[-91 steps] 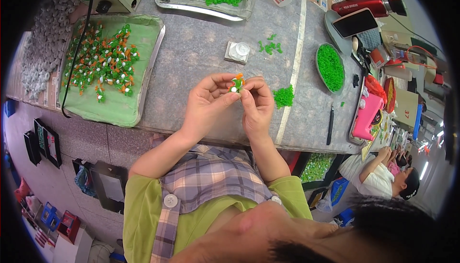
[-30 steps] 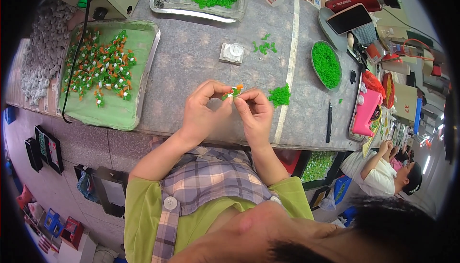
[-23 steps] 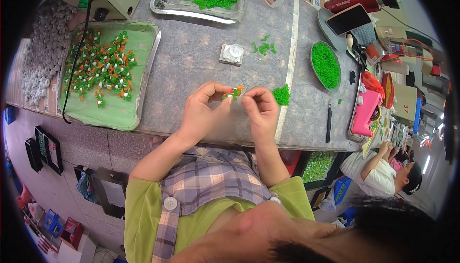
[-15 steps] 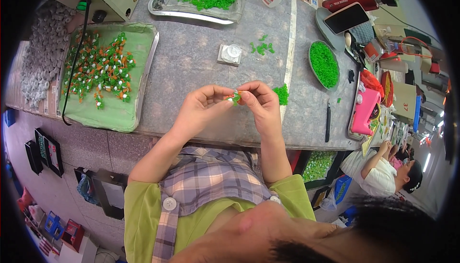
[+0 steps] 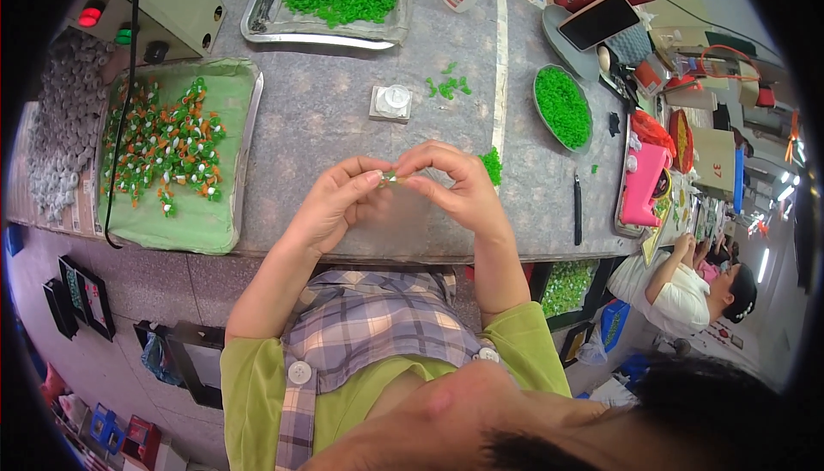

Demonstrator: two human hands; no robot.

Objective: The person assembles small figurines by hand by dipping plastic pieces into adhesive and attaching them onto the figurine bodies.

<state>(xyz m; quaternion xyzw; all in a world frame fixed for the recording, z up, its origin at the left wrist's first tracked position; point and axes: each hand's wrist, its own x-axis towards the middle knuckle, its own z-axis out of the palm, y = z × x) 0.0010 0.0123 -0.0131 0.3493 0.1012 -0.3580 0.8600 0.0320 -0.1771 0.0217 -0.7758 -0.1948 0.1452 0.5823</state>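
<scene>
My left hand (image 5: 336,201) and my right hand (image 5: 457,186) meet over the near part of the table, fingertips closed together. Pinched between them is a small white-and-green plastic piece (image 5: 390,178), mostly covered by the fingers; its exact kind is too small to tell. Just beyond the hands stands a small square block with a round white top (image 5: 393,100). Several loose green pieces (image 5: 449,87) lie to the right of that block. A little heap of green pieces (image 5: 491,166) shows partly behind my right hand.
At left is a green-lined tray (image 5: 225,222) of green, white and orange pieces, beside grey ring-like parts (image 5: 64,132). A metal tray (image 5: 322,40) of green pieces lies at the back. Rightward are a bowl (image 5: 590,132), a black pen-like tool (image 5: 578,209), a phone (image 5: 599,21) and a seated person (image 5: 678,295).
The view has shifted, so the table appears farther left. My right fingers have curled farther over the small piece. Its orange part, visible before, no longer shows.
</scene>
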